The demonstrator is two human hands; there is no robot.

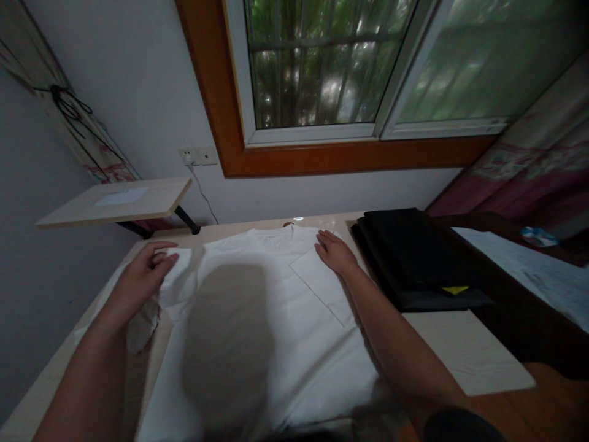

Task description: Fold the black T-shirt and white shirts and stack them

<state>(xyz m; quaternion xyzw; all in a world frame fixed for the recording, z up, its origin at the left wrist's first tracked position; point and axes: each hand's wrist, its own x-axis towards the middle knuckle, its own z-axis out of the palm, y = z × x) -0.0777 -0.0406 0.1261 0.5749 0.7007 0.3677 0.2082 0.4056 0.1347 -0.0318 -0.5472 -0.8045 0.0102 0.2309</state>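
A white T-shirt [285, 301] lies spread on the table, its collar at the far side. Its sleeve on the right is folded inward over the body. My right hand [337, 253] rests flat on that shoulder fold, fingers stretched out. On the other side, my left hand [145, 273] pinches the edge of the left sleeve [178, 279] between thumb and fingers. Below my left wrist lies a crumpled whitish thing [142, 325], partly hidden by the arm. A shadow falls across the shirt's middle.
A small raised shelf [115, 199] with a paper on it stands at the back left. Black folded items [414, 255] are stacked to the right. Behind the table are a window [331, 67], a wall socket [197, 156] with a cable, and curtains.
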